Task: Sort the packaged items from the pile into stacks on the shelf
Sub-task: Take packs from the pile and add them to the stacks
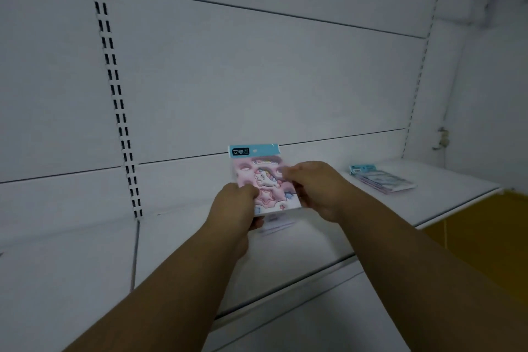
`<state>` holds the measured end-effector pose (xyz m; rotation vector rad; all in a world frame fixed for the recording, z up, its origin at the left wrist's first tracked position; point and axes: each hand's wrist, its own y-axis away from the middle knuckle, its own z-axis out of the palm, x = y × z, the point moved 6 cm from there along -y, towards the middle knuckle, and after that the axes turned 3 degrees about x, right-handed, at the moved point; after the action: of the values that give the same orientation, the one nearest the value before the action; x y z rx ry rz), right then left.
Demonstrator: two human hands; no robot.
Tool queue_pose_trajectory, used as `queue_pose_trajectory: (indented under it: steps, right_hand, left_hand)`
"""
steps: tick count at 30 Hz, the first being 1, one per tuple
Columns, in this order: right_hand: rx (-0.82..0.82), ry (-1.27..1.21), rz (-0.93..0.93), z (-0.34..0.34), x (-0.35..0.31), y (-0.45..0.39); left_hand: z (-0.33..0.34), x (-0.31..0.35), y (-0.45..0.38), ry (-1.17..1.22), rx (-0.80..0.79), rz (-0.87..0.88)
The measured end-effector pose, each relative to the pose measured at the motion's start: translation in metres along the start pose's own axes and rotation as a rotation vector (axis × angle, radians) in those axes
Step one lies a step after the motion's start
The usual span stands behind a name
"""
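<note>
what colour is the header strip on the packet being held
Light blue header strip with a dark logo box, seen in the head view.

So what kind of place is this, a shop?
Probably a shop, or its stockroom. There is a white metal display shelf with slotted uprights on the back wall, and both hands hold a packaged unicorn sticker sheet with a hang-tab header, like the small stack of packets farther right.
</note>
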<state>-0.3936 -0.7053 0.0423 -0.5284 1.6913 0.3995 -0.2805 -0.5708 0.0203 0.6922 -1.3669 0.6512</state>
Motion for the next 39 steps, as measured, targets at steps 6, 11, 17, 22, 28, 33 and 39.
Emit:
queue_pose_trajectory:
  steps: [6, 11, 17, 22, 28, 33, 39]
  right_hand:
    - [0.117, 0.064, -0.092, -0.099, 0.006, -0.009]
    - [0.161, 0.045, -0.072, -0.198, 0.015, -0.04]
    - [0.196, 0.102, -0.004, -0.304, 0.031, -0.102]
    - [0.156, 0.219, 0.051, -0.334, 0.056, -0.154]
    - [0.069, 0.35, 0.162, -0.33, 0.096, -0.192]
    - [0.056, 0.812, -0.009, -0.33, 0.091, -0.202]
    - [0.079, 1.074, -0.201, -0.324, 0.08, -0.19]
  left_hand:
    - [0.082, 0.01, 0.003, -0.354, -0.086, 0.165]
    - [0.172, 0.01, -0.015, -0.547, -0.091, 0.322]
    - [0.285, 0.001, -0.041, -0.894, -0.047, 0.502]
    - [0.34, -0.016, -0.055, -1.108, -0.001, 0.553]
    - [0.354, -0.028, -0.075, -1.277, -0.043, 0.491]
    - [0.364, -0.033, -0.072, -1.409, -0.088, 0.503]
    - [0.366, -0.034, -0.067, -1.462, -0.107, 0.538]
